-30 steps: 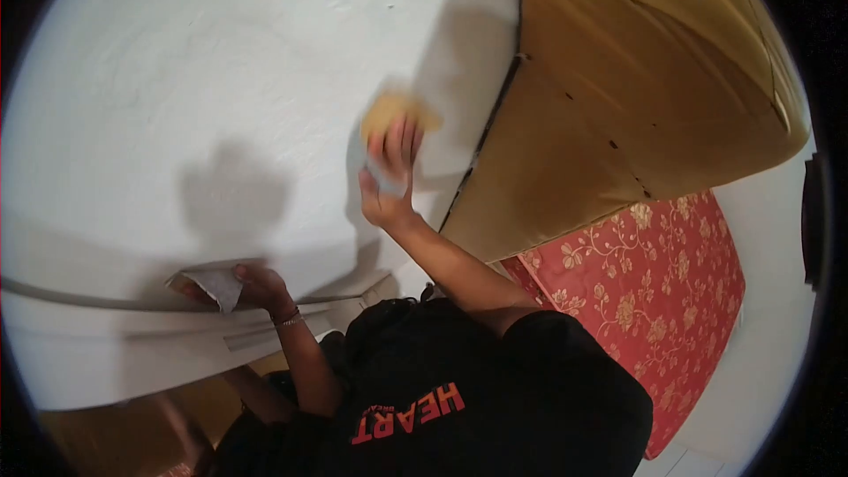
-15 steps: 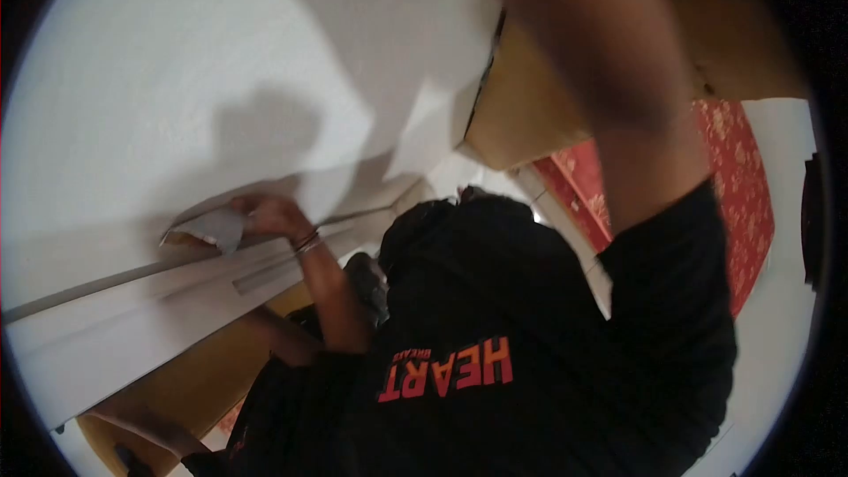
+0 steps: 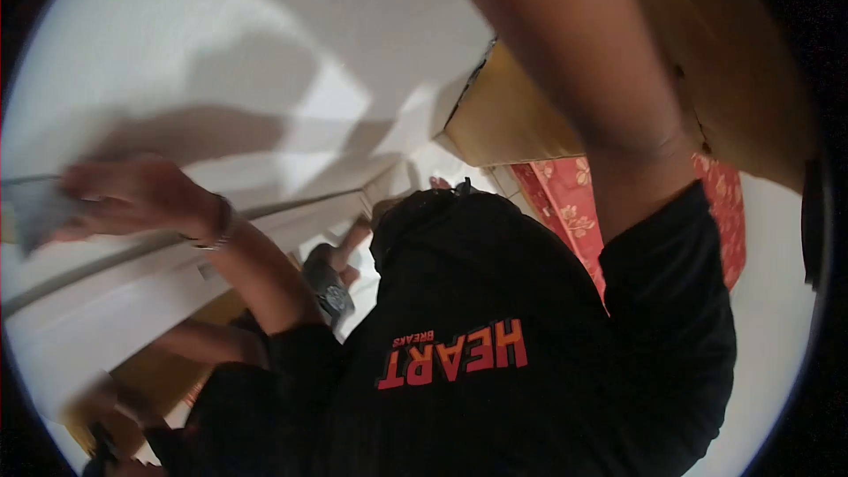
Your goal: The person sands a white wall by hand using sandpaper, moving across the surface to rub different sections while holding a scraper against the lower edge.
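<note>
Sheet (image 3: 37, 208) in left hand (image 3: 137, 197), at view's left; wall (image 3: 115, 35) beyond; upholstered furniture (image 3: 511, 115) right of wall.

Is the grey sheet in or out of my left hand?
In: your left hand grips one end of the grey sheet. Whether it's folded, I cannot tell; it's blurred.

A thin grey sheet (image 3: 40, 208) is observed at the far left, gripped along its inner edge by the left hand (image 3: 146, 199), with its free end extended outward and a lower corner directed downward. A yellowish area (image 3: 8, 223) is noted at its outer end, cut by the limit of the view and too blurred to be identified. The sheet is held before a smooth white wall surface (image 3: 115, 44), partly shaded; contact between them cannot be confirmed.
</note>
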Motion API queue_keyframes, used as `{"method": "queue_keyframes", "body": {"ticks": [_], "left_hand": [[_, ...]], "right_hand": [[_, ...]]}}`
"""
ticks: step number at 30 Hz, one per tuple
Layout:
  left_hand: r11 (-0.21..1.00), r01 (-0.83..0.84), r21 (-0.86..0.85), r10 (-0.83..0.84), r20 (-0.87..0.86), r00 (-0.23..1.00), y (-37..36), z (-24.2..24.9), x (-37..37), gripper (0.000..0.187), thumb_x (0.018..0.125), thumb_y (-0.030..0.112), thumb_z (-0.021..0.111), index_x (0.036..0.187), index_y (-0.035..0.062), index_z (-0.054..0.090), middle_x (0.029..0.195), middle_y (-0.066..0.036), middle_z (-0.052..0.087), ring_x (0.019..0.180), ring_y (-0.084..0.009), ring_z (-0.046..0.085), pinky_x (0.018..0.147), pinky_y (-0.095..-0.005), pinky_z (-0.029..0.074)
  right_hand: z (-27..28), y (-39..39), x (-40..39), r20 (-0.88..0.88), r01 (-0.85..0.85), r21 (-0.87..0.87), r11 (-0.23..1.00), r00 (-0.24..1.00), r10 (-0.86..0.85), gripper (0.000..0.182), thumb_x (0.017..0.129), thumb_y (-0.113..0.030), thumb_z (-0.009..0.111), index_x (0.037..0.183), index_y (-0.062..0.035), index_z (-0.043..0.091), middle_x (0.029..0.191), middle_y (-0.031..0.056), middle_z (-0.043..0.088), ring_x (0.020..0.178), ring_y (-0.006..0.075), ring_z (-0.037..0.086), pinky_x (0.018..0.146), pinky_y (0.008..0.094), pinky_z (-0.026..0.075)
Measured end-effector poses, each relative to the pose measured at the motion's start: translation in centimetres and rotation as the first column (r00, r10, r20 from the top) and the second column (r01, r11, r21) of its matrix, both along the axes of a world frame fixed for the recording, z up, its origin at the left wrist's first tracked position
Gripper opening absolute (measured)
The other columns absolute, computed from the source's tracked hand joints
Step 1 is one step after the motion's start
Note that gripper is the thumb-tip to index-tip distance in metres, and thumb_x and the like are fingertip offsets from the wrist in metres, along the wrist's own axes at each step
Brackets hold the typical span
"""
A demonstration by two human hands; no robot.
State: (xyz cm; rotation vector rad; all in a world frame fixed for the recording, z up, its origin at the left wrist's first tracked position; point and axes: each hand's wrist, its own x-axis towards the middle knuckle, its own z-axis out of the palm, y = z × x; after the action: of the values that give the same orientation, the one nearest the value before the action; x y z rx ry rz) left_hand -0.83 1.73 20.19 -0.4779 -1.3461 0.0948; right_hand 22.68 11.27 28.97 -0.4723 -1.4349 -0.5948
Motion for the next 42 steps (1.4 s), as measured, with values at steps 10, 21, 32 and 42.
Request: {"method": "queue_keyframes", "body": {"ticks": [10, 21, 32, 42], "left_hand": [[0.579, 0.802, -0.147, -0.124, 0.956, 0.265, -9.1, -29.2, 3.0, 0.053, 0.072, 0.019, 0.054, 0.125, 0.0207, 0.046, 0.129, -0.019, 0.037, 0.125, -0.0366, 0.027, 0.101, -0.0568, 0.013], [0.43, 0.817, 0.384, -0.838, 0.506, 0.203, -2.0, 2.3, 3.2, 0.055, 0.092, 0.032, 0.032, 0.126, -0.0115, 0.03, 0.138, -0.032, 0.009, 0.131, -0.0403, 0.001, 0.105, -0.0489, -0.001], [0.747, 0.601, 0.283, -0.419, 0.903, 0.096, -8.1, -22.9, -0.1, 0.052, 0.09, 0.022, 0.039, 0.123, -0.0164, 0.027, 0.132, -0.038, 0.017, 0.125, -0.0475, 0.017, 0.103, -0.0503, 0.015], [0.481, 0.537, 0.693, -0.843, 0.535, 0.064, -4.3, -9.9, -1.7, 0.04, 0.095, 0.023, 0.03, 0.1, -0.0161, 0.038, 0.1, -0.026, 0.043, 0.084, -0.0362, 0.042, 0.102, -0.0376, 0.021]], "right_hand": [[-39.3, -5.5, 7.7, 0.743, 0.39, -0.644, 0.658, 0.523, 0.417, 0.052, 0.078, -0.01, 0.045, 0.129, -0.0189, 0.04, 0.133, -0.0004, 0.04, 0.121, 0.0147, 0.038, 0.104, 0.0372, 0.025], [-6.3, -3.8, -2.7, 0.072, -0.188, -0.406, 0.895, 0.969, 0.236, 0.047, 0.078, -0.018, 0.05, 0.122, -0.0048, 0.045, 0.127, 0.0191, 0.04, 0.121, 0.0341, 0.033, 0.099, 0.0503, 0.019], [-32.4, -5.5, 4.2, 0.574, 0.232, -0.7, 0.676, 0.746, 0.338, 0.05, 0.075, -0.012, 0.053, 0.124, -0.0113, 0.046, 0.135, 0.0092, 0.036, 0.123, 0.0216, 0.036, 0.099, 0.0496, 0.025], [-32.5, -5.5, 8.6, -0.047, 0.013, -0.954, -0.3, 0.98, 0.191, 0.034, 0.088, -0.028, 0.044, 0.099, 0.0012, 0.057, 0.092, 0.0241, 0.058, 0.088, 0.0388, 0.056, 0.077, 0.0415, 0.044]]}}
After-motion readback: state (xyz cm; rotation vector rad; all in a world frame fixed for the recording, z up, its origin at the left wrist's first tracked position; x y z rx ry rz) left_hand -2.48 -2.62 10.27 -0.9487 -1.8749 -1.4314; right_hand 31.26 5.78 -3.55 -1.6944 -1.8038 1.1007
